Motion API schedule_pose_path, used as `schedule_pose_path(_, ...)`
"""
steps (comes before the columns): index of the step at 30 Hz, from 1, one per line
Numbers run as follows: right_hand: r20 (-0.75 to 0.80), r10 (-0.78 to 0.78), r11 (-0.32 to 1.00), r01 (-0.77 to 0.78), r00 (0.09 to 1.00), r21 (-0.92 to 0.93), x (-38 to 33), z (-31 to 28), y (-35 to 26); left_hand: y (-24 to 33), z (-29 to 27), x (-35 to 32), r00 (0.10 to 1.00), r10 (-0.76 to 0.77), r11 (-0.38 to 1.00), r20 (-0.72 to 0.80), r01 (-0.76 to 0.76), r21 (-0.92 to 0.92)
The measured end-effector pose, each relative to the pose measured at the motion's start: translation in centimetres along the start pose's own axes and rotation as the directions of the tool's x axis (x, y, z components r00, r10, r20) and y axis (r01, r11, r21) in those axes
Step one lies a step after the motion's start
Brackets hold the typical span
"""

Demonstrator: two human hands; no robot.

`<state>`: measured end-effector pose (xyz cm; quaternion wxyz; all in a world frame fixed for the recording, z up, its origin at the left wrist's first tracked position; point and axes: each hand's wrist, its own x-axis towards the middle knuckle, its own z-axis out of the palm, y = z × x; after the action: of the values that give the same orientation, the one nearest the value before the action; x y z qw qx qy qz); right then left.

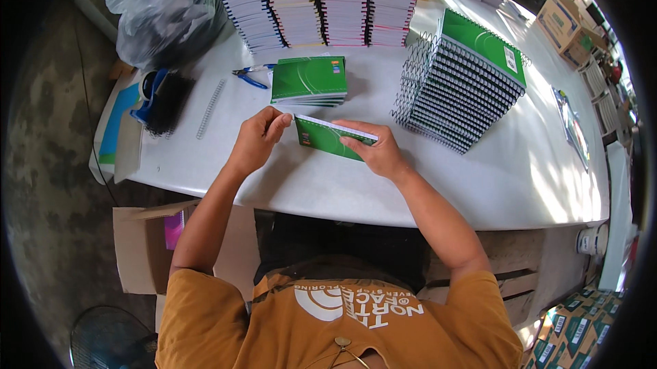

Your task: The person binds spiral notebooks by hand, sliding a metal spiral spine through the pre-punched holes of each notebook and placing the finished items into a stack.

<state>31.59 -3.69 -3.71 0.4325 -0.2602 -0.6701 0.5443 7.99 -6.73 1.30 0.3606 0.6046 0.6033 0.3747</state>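
- Sleeves of an ochre cloth shirt (205, 317) lie nearest, bare forearms reaching over a white-topped table (503, 184).
- Open brown cardboard box (139, 252) below the table's near edge, at left.
- Right hand (380, 153) holds the right end of a thin green-covered paper pad (327, 140), thumb flat on the cover.
- Left hand (254, 140) is at the pad's left corner, fingers curled in against the thumb; whether they pinch it, I cannot tell.
- The pad is tilted above the table, a row of holes along its upper long edge.
- Beyond the left hand: a loose silvery wire coil (211, 110) and a black-bristled brush (171, 103).
- Short stack of green-covered pads (308, 76) just beyond the held one, blue-handled pliers (253, 83) beside it.
- Tall stack of green coil-bound notebooks (472, 78) at right.
- Farther: a translucent grey plastic bag (168, 20) beside high stacks of white-paged, coil-bound books (342, 3).
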Motion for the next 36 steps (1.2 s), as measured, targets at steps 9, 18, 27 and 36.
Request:
schedule_pose_path(9,0.076,0.044,0.997,-0.048,0.996,0.053,-0.3,0.3,0.1,3.7,-3.2,0.1,0.926,0.169,0.896,0.339,-0.288,0.339)
schedule_pose_path(18,0.02,-0.255,0.926,0.25,0.967,-0.282,-1.4,2.1,-0.8,-0.4,1.6,-3.1,0.854,0.493,0.132,0.164,-0.26,0.957)
schedule_pose_path(27,0.016,-0.339,0.905,0.331,0.941,-0.268,-1.8,3.0,-0.7,-0.7,1.7,-2.4,0.721,0.68,0.379,-0.136,-0.187,0.906)
schedule_pose_path(36,0.033,-0.345,0.91,0.343,0.938,-0.233,-2.9,4.0,-1.8,-0.5,3.8,-4.9,0.686,0.725,0.412,-0.07,-0.35,0.841)
